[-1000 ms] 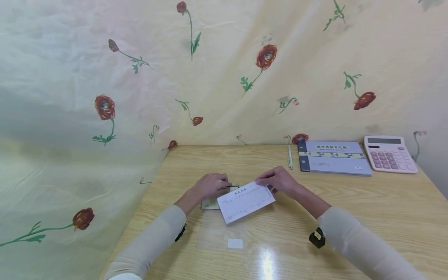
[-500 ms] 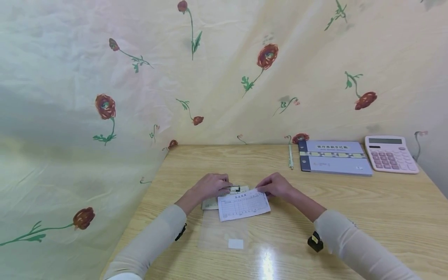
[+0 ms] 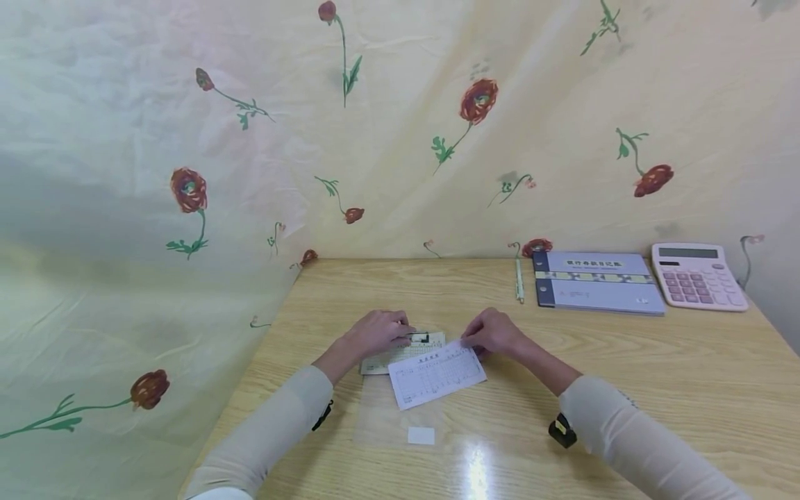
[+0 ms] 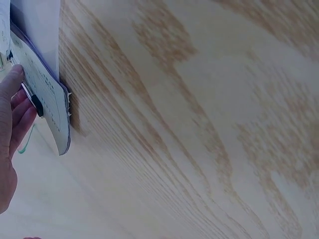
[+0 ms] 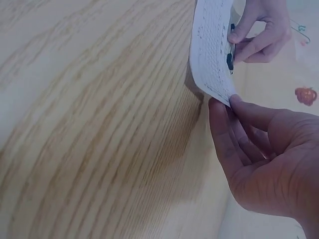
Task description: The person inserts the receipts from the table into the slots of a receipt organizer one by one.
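Observation:
My left hand (image 3: 377, 332) grips the top edge of a pale green stack of printed slips (image 3: 375, 366), its thumb and fingers beside a black clip (image 4: 36, 105). The stack (image 4: 50, 94) looks tilted in the left wrist view. A white printed slip (image 3: 436, 375) lies across the stack's lower right part in the head view and hides some of it. At this slip's upper right corner, my right hand (image 3: 494, 330) pinches it between thumb and fingers. The right wrist view shows the slip (image 5: 209, 55) bending slightly, raised off the wood.
A clear plastic sleeve (image 3: 381, 413) with a white label (image 3: 421, 435) lies nearer me on the wooden table (image 3: 325, 292). Farther back are a pen (image 3: 519, 281), a blue-grey account book (image 3: 600, 285) and a pink calculator (image 3: 698, 276). Flowered cloth (image 3: 387, 139) hangs behind.
My right hand has come slightly down with the white slip, which swung flatter and then tilted again. More of the stack and its clip shows. The left hand stays put.

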`<state>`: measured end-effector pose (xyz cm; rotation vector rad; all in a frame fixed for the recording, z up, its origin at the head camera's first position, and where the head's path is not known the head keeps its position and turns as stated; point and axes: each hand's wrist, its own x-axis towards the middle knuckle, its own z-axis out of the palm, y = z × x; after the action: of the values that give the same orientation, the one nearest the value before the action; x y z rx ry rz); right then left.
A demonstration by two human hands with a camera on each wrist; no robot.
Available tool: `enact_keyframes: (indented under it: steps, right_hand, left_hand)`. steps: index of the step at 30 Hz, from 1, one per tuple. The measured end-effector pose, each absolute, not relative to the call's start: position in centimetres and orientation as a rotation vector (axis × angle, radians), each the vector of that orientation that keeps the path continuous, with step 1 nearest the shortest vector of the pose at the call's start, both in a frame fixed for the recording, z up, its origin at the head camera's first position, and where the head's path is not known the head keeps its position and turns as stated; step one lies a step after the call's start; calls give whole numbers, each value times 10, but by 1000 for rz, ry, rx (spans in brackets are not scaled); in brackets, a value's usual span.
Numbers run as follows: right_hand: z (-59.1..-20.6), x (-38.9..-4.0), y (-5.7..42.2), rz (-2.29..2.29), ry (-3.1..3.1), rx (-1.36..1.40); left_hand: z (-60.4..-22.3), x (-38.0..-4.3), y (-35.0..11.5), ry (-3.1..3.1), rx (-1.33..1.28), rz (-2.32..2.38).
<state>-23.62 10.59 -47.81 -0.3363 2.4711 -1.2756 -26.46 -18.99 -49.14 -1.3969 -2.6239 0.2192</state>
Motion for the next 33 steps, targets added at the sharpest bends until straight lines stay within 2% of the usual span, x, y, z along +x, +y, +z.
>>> enact_keyframes:
  steps: [19, 33]
  right_hand:
    - [-488, -241, 57, -1317, 2482, -326]
    - [-491, -240, 45, -1222, 2571, -338]
  left_hand:
    - [-494, -263, -186, -2545, -1434, 364]
    - [-506, -259, -189, -2400, -1392, 451]
